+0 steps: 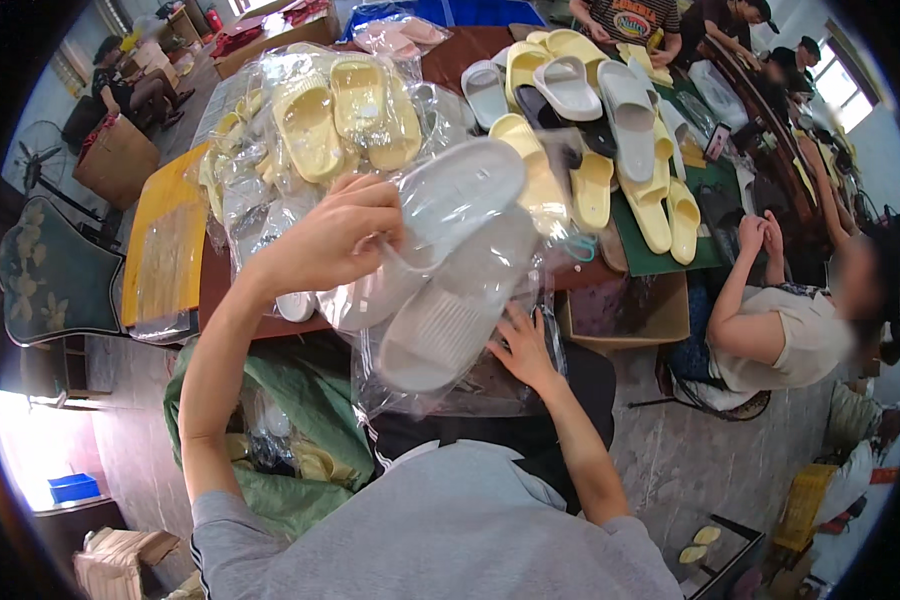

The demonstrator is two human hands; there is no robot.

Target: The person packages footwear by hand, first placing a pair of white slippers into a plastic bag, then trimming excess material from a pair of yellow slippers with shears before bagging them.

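Grey slippers (485,265), a pair in a clear plastic bag (365,398), are between the two hands, above the near side of the table (460,58), one slipper overlapping the other. At the far left stands a dark chair (55,265) with a floral pattern; right of it lies a yellow board (160,240) with clear plastic on its near part. Next come bagged yellow slippers (310,125), heaped on the far left of the table, and, nearer, an open green sack (295,510) beside the person. The left hand (355,225) is at the left edge of the pair, its fingers curled tightly on the bag. The slippers slant from near left to far right, right of that hand. The right hand (523,348) is at their near right side, fingers spread, fingertips close by the lower slipper; whether they press on the plastic I cannot tell. Farther right, loose yellow and pale grey slippers (630,120) lie piled on the far part of the table, with an open cardboard box (660,318) nearer. Rightmost, a seated person (780,335) in a pale top has both hands raised.
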